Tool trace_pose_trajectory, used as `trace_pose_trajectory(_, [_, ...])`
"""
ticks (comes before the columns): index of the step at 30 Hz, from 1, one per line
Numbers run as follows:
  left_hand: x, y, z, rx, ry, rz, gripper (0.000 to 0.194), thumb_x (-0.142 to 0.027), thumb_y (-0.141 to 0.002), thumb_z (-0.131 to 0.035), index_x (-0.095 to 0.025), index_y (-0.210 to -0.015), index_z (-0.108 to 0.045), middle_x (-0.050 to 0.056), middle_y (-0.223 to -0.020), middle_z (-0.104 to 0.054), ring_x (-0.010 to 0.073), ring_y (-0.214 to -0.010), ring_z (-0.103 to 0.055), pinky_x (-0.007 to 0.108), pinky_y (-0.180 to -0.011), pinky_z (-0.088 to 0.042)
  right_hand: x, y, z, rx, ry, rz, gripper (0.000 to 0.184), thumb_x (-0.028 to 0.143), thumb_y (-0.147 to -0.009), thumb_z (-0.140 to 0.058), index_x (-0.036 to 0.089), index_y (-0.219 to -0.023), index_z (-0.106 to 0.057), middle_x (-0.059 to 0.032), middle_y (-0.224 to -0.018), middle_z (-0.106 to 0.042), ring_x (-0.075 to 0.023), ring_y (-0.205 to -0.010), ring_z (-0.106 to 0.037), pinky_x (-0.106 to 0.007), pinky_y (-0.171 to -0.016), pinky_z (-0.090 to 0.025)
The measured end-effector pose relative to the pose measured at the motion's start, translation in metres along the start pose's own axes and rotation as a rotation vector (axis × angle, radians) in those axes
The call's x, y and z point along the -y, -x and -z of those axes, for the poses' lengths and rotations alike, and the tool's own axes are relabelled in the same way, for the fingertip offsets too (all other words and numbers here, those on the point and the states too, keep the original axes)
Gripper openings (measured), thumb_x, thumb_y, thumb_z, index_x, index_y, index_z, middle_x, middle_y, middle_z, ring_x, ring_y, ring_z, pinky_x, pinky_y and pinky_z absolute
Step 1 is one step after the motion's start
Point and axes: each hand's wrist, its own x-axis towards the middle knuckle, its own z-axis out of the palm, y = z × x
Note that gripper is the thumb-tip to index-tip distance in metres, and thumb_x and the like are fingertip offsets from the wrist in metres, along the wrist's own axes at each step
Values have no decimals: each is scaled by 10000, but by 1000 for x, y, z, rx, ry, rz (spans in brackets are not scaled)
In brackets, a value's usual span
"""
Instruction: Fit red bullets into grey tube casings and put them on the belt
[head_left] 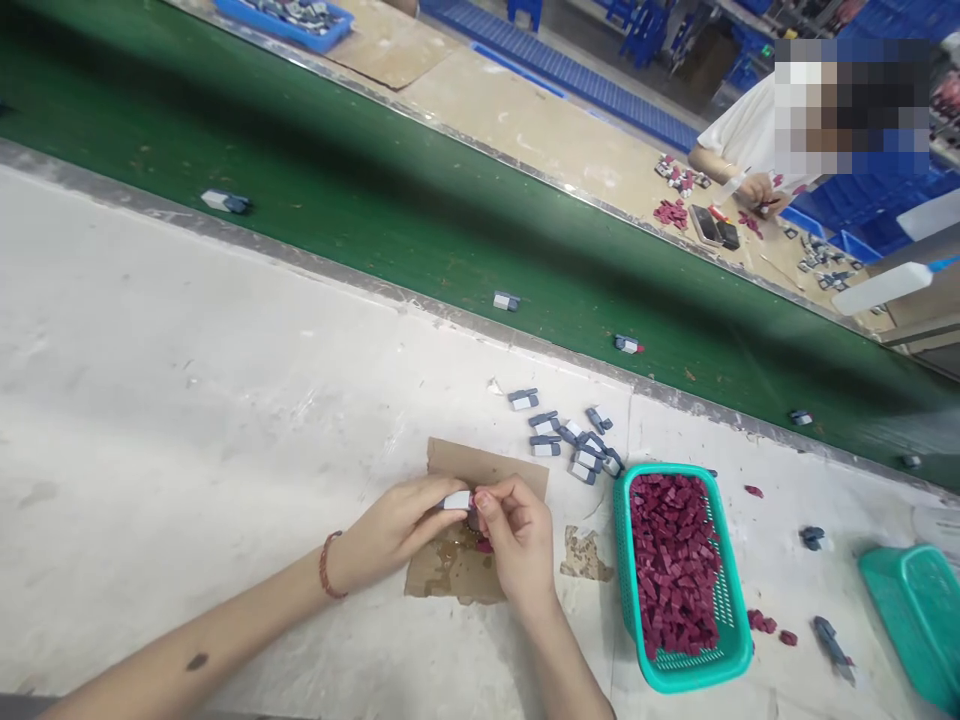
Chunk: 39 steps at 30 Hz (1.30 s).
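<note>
My left hand (390, 525) is closed on a small grey and white plastic part (454, 500), held level above a piece of brown cardboard (442, 570). At the right end of that part, my right hand (521, 535) pinches a small dark red piece (474, 500), mostly hidden by the fingertips. The cardboard has wet-looking brown stains, and another red piece (484, 546) lies on it under my right hand. Just beyond my hands, several grey and white parts (585, 460) lie in a loose group. A green basket (739, 640) full of dark red pieces stands to the right.
A green conveyor belt (390, 220) crosses behind the white table (187, 420), with scattered grey and white parts on it. A second green basket (911, 610) is at far right. Across the belt, a person (750, 130) handles small parts. A blue tray (300, 30) sits at upper left.
</note>
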Motion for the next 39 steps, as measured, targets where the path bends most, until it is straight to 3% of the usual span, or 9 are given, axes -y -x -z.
trace_pose_trajectory(4, [-9, -8, 6, 62, -8, 65, 268, -356, -946, -413, -195, -944, -627, 54, -835, -718, 202, -736, -662, 263, -675, -503, 7, 9, 13, -19, 112, 46, 214, 389, -865, -561, 194, -836, -643, 20, -622, -592, -128, -557, -538, -231, -522, -431])
trace_pose_trajectory(7, [-9, -25, 20, 58, -48, 149, 299, -432, -920, -426, -208, -1010, -603, 53, -911, -726, 217, -734, -663, 274, -665, -494, 20, 21, 47, -177, 355, 196, 199, 318, -895, -521, 204, -967, -666, -21, -766, -669, -164, -690, -613, -264, -621, -482])
trace_pose_trajectory(11, [9, -72, 49, -163, -205, 182, 337, -515, -886, -447, -210, -976, -557, 34, -843, -685, 232, -777, -629, 269, -671, -469, 31, 36, 117, -471, 823, 313, 198, 257, -912, -467, 215, -952, -656, -79, -932, -653, -235, -881, -596, -367, -779, -480])
trace_pose_trajectory(15, [36, -132, 78, -318, -369, 155, 289, -420, -921, -420, -165, -976, -545, 72, -981, -631, 245, -937, -551, 357, -889, -433, 24, 40, 169, -523, 1244, 355, 223, 240, -896, -446, 221, -933, -665, -116, -967, -594, -290, -898, -536, -467, -816, -457])
trace_pose_trajectory(22, [65, -197, 73, -376, -466, 106, 262, -322, -893, -473, -122, -1035, -565, 173, -1310, -505, 368, -1309, -307, 524, -1103, -202, 11, 26, 173, -452, 1448, 337, 249, 293, -930, -442, 198, -944, -672, -112, -909, -547, -282, -836, -510, -427, -741, -481])
trace_pose_trajectory(26, [61, -213, 49, -300, -561, -76, 408, -341, -878, -464, -123, -1216, -534, 186, -1428, -430, 393, -1379, -221, 559, -1102, -155, 16, 24, 171, -493, 1271, 324, 228, 307, -911, -476, 208, -837, -668, -94, -861, -571, -271, -828, -525, -419, -746, -468])
trace_pose_trajectory(31, [48, -233, 17, -42, -433, -167, 400, -294, -854, -471, -131, -1204, -574, 172, -1297, -559, 360, -1219, -436, 527, -1045, -290, 23, 29, 170, -572, 528, 241, 158, 357, -820, -604, 202, -797, -625, -61, -802, -665, -216, -741, -597, -366, -700, -488])
trace_pose_trajectory(35, [40, -246, 1, -81, -320, -118, 282, -246, -833, -493, -117, -1029, -648, 184, -1134, -607, 357, -1114, -495, 515, -1017, -339, 29, 38, 163, -567, -36, 147, 240, 385, -711, -729, 200, -834, -639, -41, -790, -706, -164, -641, -615, -301, -612, -510])
trace_pose_trajectory(39, [30, -242, -8, -166, -125, -57, 209, -248, -848, -481, -137, -943, -631, 141, -1021, -612, 300, -1038, -542, 452, -992, -389, 34, 46, 149, -541, -200, 100, 315, 402, -676, -775, 196, -900, -694, -53, -795, -718, -154, -622, -635, -286, -584, -537])
